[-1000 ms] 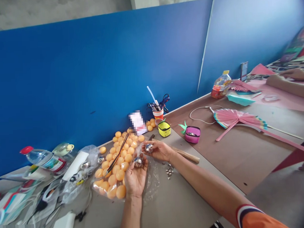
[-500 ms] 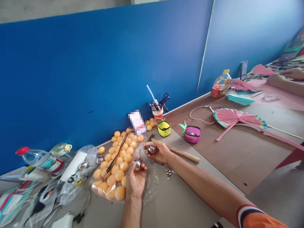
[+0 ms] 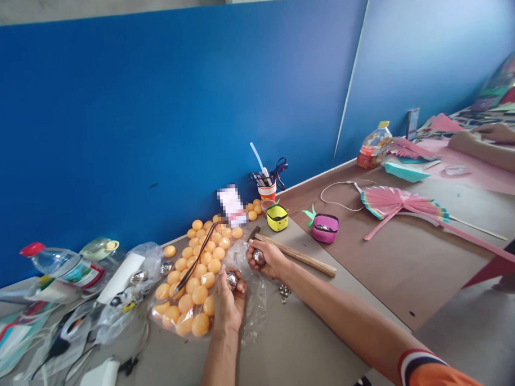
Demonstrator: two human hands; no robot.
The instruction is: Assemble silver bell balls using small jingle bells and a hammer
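Note:
My left hand (image 3: pixel 228 304) is curled round a shiny silver ball (image 3: pixel 232 280) held at its fingertips. My right hand (image 3: pixel 269 259) grips a second silver ball (image 3: pixel 258 256) just to the right. Both hands hover over a clear plastic bag (image 3: pixel 253 306) beside a heap of orange ping-pong balls (image 3: pixel 196 274). A dark stick with a red line (image 3: pixel 197 258) lies across the orange balls. A small cluster of silver beads (image 3: pixel 284 292) rests on the table near my right wrist.
Wooden sticks (image 3: pixel 299 256), a yellow box (image 3: pixel 277 217), a pink box (image 3: pixel 325 228) and a cup of pens (image 3: pixel 268 190) stand behind. Water bottles (image 3: pixel 63 264) and cables clutter the left. A pink paper fan (image 3: pixel 395 202) lies right, near another person's arm (image 3: pixel 488 151).
My left fingers have closed round its silver ball, which earlier lay on the open palm. My right hand has drawn slightly nearer with its ball.

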